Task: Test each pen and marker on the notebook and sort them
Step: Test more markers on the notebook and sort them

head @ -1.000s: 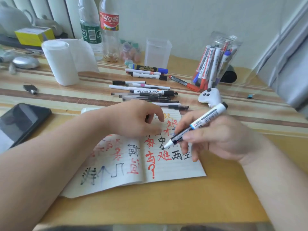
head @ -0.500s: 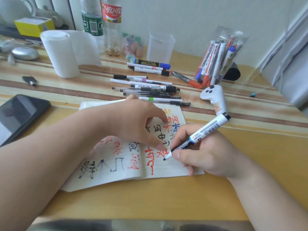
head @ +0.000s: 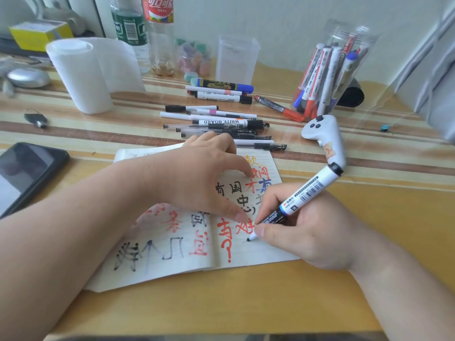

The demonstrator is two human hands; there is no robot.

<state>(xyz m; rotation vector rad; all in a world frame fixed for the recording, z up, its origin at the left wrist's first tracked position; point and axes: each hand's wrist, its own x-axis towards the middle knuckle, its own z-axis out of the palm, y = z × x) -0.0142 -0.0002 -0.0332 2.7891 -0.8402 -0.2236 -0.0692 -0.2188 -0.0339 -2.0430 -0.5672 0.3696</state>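
Gripping a marker, right hand marks the notebook; spread left hand presses it.

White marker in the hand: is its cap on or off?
Off. The right hand grips the white marker, and its bare dark tip touches the lined paper notebook.

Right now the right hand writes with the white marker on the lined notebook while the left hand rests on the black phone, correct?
No: the head view shows the left hand pressing the lined notebook, not the black phone; the rest holds.
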